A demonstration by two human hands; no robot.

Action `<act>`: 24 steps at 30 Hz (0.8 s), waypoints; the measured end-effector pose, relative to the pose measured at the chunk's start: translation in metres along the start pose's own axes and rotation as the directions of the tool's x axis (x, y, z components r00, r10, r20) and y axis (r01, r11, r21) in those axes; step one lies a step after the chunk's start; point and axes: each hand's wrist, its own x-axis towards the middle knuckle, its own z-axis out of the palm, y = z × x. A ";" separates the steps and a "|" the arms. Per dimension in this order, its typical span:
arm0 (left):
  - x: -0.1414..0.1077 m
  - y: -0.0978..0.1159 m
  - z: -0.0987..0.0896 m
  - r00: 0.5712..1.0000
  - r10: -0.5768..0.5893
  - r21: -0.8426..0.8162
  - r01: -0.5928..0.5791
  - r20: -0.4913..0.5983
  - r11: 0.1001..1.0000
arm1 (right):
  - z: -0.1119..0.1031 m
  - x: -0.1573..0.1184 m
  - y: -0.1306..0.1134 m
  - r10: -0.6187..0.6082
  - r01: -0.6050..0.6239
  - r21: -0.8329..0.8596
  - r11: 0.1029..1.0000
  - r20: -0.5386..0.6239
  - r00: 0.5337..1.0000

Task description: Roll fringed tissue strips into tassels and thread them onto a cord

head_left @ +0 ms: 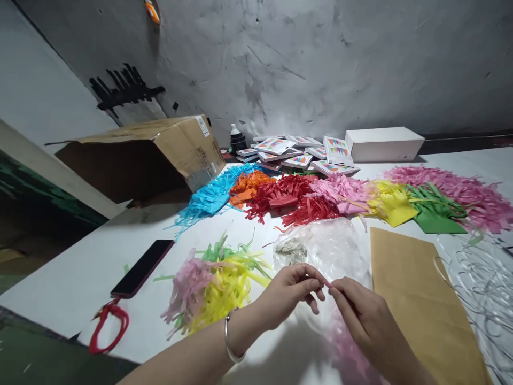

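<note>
My left hand (292, 293) and my right hand (360, 315) meet at the front middle of the table, fingertips pinched on a thin pink paper piece (327, 284). Only a sliver of it shows between the fingers. Blurred pink fringed paper (348, 347) hangs or lies below, partly behind my right hand; whether it joins the pinched piece is hard to tell. Left of my hands lies a pile of yellow fringed paper tassels (224, 289) with pink and green ones. Just beyond my fingers sits a clear plastic bag (332, 246) with something greyish-green in it.
Fringed paper bundles, blue (210, 195) through red (292, 192) to green (436, 211), line the back. Behind them are printed packets (280, 147), a white box (385, 144) and an open carton (180, 147). A phone (142, 267) lies left; brown paper (420, 289) and clear cord (481, 299) lie right.
</note>
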 end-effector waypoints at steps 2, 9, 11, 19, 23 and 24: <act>-0.017 -0.003 0.008 0.998 0.035 -0.080 -0.039 -0.049 0.996 | 0.002 -0.011 -0.013 -0.051 0.050 -0.026 0.998 -0.022 0.998; -0.061 -0.018 0.025 0.982 0.163 -0.094 -0.172 -0.091 0.981 | 0.007 -0.046 -0.033 -0.058 0.059 -0.021 0.998 0.031 0.998; -0.071 -0.024 0.029 0.978 0.177 -0.067 -0.185 -0.108 0.980 | 0.005 -0.053 -0.036 -0.075 0.079 -0.068 0.995 0.062 0.995; -0.092 -0.048 0.042 0.923 0.370 0.125 -0.356 -0.107 0.926 | 0.007 -0.072 -0.046 -0.086 0.103 -0.117 0.988 0.148 0.985; -0.096 -0.048 0.039 0.954 0.262 0.088 -0.252 -0.148 0.964 | 0.020 -0.080 -0.045 -0.074 0.074 0.010 0.997 0.080 0.994; -0.097 -0.049 0.038 0.960 0.218 0.063 -0.210 -0.176 0.976 | 0.023 -0.083 -0.044 -0.086 0.084 0.019 0.996 0.075 0.994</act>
